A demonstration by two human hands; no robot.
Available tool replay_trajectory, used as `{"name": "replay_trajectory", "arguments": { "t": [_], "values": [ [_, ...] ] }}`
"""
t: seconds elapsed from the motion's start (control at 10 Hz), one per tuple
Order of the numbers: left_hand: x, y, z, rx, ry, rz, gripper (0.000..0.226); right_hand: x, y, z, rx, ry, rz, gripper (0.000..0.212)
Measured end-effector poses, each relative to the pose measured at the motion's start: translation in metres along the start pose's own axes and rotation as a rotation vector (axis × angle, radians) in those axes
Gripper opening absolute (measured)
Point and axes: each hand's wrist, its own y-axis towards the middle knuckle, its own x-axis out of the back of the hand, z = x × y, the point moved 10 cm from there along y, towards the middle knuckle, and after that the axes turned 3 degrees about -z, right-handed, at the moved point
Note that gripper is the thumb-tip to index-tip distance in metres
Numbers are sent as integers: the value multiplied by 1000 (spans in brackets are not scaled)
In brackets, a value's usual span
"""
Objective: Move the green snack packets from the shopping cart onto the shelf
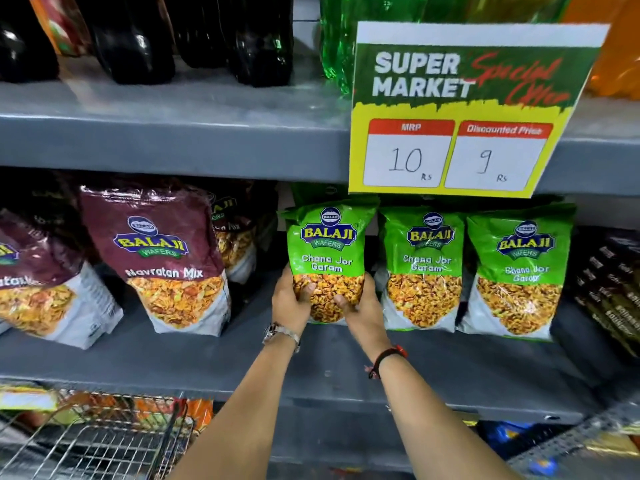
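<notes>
Both hands, left (pixel 290 299) and right (pixel 360 306), cupped green packet (pixel 327 237) at 6 o'clock; light, crinkly, slippery; grip low.

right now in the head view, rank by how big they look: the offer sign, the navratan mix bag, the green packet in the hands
1. Offer sign, clearly largest.
2. Navratan Mix bag.
3. Held green packet, gripped by left hand and right hand; the hands partly hide it.

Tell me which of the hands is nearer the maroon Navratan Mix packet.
Left. The left hand grips the held green packet on the side facing the Navratan Mix packet; the right hand grips its far side.
</notes>
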Motion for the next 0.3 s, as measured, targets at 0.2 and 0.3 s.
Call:
{"name": "replay_trajectory", "arguments": {
  "t": [0.2,0.3],
  "values": [
    [9,-10,-10,-25,-27,-17,63,5,-12,18,37,-31,-51,80],
    [19,-19,-19,-127,41,-86,60,12,-23,36,152,-94,-108,72]
  ]
}}
